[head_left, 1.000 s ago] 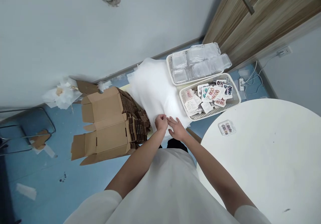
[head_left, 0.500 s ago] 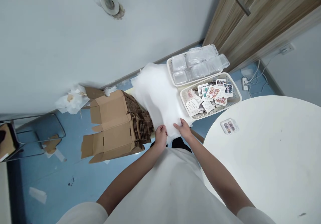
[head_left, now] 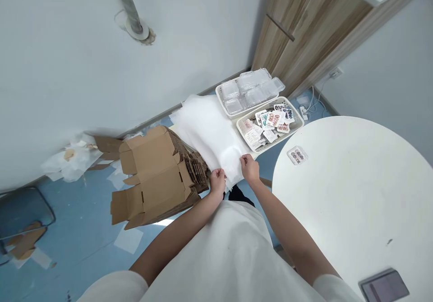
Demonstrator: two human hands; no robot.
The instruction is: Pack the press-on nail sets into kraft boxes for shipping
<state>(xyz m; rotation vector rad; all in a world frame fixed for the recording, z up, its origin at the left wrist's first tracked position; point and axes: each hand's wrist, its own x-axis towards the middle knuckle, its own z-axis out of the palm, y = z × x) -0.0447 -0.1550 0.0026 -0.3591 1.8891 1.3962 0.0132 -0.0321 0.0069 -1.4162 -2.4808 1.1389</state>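
A stack of thin white packing foam sheets [head_left: 206,128] lies in front of me, its near end between my hands. My left hand [head_left: 218,181] is closed in a pinch at the near left corner of the top sheet. At the near right edge my right hand [head_left: 250,168] has thumb and fingers pressed together on the same sheet. The foam bulges slightly between the two hands. Left of the stack are flattened brown cardboard boxes [head_left: 157,169], piled in layers. Against its right side stands a white basket [head_left: 239,136] of cards with colourful press-on nails [head_left: 274,119].
Behind that basket, another basket [head_left: 221,101] holds clear plastic cases [head_left: 248,82]. A round white table [head_left: 348,189] on my right bears a small clear case with nails [head_left: 297,156] and a dark flat device [head_left: 384,286]. Paper scraps [head_left: 128,239] litter the blue floor.
The view has turned to the right, bringing the dark device on the table into sight. My right thumb has drawn in against the fingers at the sheet's edge; my left hand still pinches.
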